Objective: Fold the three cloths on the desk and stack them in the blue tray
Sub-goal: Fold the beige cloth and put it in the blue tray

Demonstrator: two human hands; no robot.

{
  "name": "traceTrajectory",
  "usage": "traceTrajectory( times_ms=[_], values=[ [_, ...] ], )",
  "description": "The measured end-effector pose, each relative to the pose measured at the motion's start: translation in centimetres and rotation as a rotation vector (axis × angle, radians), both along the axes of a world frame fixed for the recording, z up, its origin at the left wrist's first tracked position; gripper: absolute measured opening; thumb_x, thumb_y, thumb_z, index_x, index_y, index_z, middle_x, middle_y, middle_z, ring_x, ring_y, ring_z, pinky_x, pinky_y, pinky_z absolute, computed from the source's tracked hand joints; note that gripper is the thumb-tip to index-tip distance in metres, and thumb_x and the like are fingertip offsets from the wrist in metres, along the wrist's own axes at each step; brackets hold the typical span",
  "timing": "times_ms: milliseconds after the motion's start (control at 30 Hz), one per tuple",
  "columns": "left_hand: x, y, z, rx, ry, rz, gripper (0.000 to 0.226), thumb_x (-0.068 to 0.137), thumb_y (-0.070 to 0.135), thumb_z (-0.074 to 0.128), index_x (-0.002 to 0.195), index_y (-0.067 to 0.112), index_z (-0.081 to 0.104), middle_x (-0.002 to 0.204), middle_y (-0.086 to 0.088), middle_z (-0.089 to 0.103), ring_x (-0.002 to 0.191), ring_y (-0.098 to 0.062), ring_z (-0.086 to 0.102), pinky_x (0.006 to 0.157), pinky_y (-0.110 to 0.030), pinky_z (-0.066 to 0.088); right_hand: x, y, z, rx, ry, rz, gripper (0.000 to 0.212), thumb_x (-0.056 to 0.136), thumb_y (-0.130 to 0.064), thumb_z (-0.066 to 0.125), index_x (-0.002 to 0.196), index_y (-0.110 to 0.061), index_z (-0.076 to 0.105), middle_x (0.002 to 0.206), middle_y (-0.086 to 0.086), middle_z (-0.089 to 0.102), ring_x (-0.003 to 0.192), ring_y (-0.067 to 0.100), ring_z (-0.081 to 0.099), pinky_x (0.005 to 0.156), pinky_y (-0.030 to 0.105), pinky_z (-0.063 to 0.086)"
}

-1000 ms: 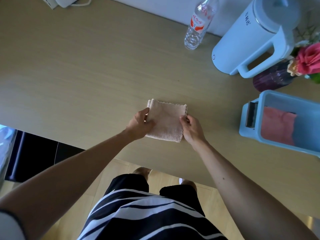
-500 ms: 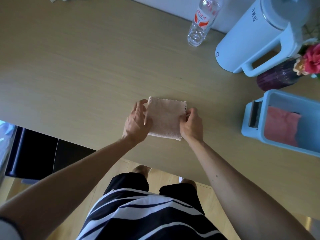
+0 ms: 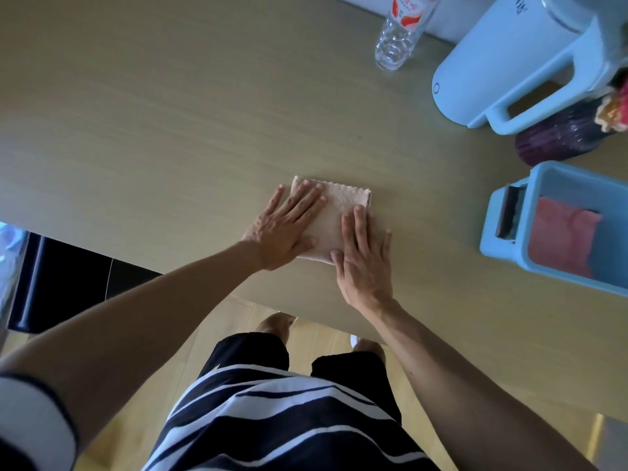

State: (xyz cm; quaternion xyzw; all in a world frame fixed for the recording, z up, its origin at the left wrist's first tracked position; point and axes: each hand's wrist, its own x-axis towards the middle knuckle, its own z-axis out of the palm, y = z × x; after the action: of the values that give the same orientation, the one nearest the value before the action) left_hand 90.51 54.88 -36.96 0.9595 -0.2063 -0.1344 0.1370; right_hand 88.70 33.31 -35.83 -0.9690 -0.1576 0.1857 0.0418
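A folded beige cloth (image 3: 334, 212) lies on the wooden desk (image 3: 170, 130) near its front edge. My left hand (image 3: 285, 226) lies flat on the cloth's left half, fingers straight. My right hand (image 3: 363, 256) presses flat on its right side and near corner. To the right stands the blue tray (image 3: 503, 246), holding a folded pink cloth (image 3: 560, 239) on top of a blue cloth (image 3: 608, 253).
A clear plastic bottle (image 3: 401, 32) stands at the back edge. A pale blue kettle-like jug (image 3: 516, 69) and a purple vase (image 3: 557, 137) with flowers sit behind the tray. The desk's front edge runs just below my hands.
Both hands have let go of the cloth's side edges and now lie flat on top of it, fingers straightened. The camera has moved closer.
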Motion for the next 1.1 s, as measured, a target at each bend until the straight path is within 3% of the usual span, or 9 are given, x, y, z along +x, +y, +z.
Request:
traceTrajectory(
  times_ms=[267,367,467,567,700,833,900,1000,1100],
  values=[
    [1.8,-0.8,1.1,0.056,0.033,0.036,0.088,0.093,0.058,0.048,0.156,0.003,0.021,0.165,-0.018,0.014,0.155,-0.032,0.006,0.125,-0.054,0.006,-1.2,-1.4,0.9,-0.02,0.061,-0.113,0.075,0.101,-0.053,0.029,0.161,-0.018,0.002,0.169,0.01,0.0,0.156,0.032,0.0,0.123,0.059,0.005],
    [3.8,-1.5,2.1,0.04,0.007,0.069,0.083,0.091,0.049,0.061,0.151,-0.002,0.032,0.156,-0.02,0.036,0.148,-0.035,0.029,0.124,-0.049,0.02,-2.0,-1.3,2.0,0.027,0.053,-0.193,0.076,0.101,-0.057,0.026,0.161,-0.015,0.002,0.169,0.012,0.002,0.156,0.031,-0.002,0.124,0.057,0.003],
    [5.1,-2.1,2.8,0.07,-0.056,0.044,0.08,0.082,0.051,0.07,0.139,0.001,0.047,0.133,-0.017,0.055,0.123,-0.035,0.052,0.111,-0.045,0.038,-3.0,-1.5,3.4,0.104,0.025,-0.248,0.076,0.102,-0.058,0.023,0.16,-0.016,-0.002,0.169,0.011,-0.001,0.156,0.026,-0.004,0.125,0.053,0.0],
    [5.7,-2.6,3.3,0.046,-0.03,0.065,0.064,0.078,0.048,0.074,0.124,0.007,0.058,0.115,-0.012,0.06,0.108,-0.031,0.057,0.1,-0.041,0.04,-3.8,-2.3,4.4,0.18,-0.008,-0.314,0.078,0.1,-0.058,0.025,0.16,-0.015,-0.002,0.169,0.01,0.004,0.156,0.024,0.001,0.126,0.053,0.005],
    [6.3,-3.4,4.6,0.068,0.22,0.2,0.036,0.081,0.039,0.071,0.103,0.011,0.065,0.1,-0.009,0.064,0.097,-0.028,0.063,0.091,-0.037,0.044,-3.7,-3.4,5.7,0.302,-0.022,-0.394,0.078,0.099,-0.057,0.03,0.16,-0.017,0.001,0.166,0.011,0.014,0.154,0.025,0.014,0.126,0.05,0.006],
    [6.2,-4.3,7.8,-0.094,0.404,0.255,0.029,0.077,0.028,0.076,0.1,0.01,0.072,0.094,-0.008,0.071,0.088,-0.028,0.067,0.074,-0.033,0.052,-2.8,-4.3,7.9,0.521,-0.014,-0.431,0.077,0.099,-0.057,0.034,0.16,-0.019,0.007,0.16,0.01,0.026,0.148,0.024,0.029,0.122,0.051,0.025],
    [5.8,-5.0,10.3,-0.191,0.471,0.316,0.025,0.075,0.025,0.076,0.097,0.013,0.073,0.089,-0.003,0.073,0.082,-0.023,0.067,0.07,-0.034,0.053,-2.5,-5.3,9.7,0.667,-0.01,-0.448,0.077,0.099,-0.054,0.042,0.159,-0.02,0.009,0.156,0.008,0.033,0.142,0.019,0.038,0.113,0.04,0.041],
    [4.9,-7.0,14.9,-0.553,0.545,0.481,0.016,0.071,0.018,0.077,0.084,0.021,0.07,0.073,0.009,0.07,0.067,-0.009,0.064,0.061,-0.029,0.051,-1.8,-7.3,12.6,0.837,0.021,-0.562,0.083,0.091,-0.056,0.055,0.158,-0.022,0.018,0.143,0.004,0.046,0.128,0.01,0.048,0.101,0.02,0.044],
    [4.5,-10.9,19.5,-0.976,0.546,0.61,0.027,0.066,0.017,0.077,0.092,0.019,0.069,0.072,0.013,0.07,0.066,-0.002,0.065,0.058,-0.022,0.055,0.1,-9.5,15.4,1.093,0.148,-0.829,0.092,0.076,-0.052,0.066,0.154,-0.027,0.025,0.14,0.004,0.054,0.128,0.014,0.054,0.108,0.033,0.045]
  ],
)
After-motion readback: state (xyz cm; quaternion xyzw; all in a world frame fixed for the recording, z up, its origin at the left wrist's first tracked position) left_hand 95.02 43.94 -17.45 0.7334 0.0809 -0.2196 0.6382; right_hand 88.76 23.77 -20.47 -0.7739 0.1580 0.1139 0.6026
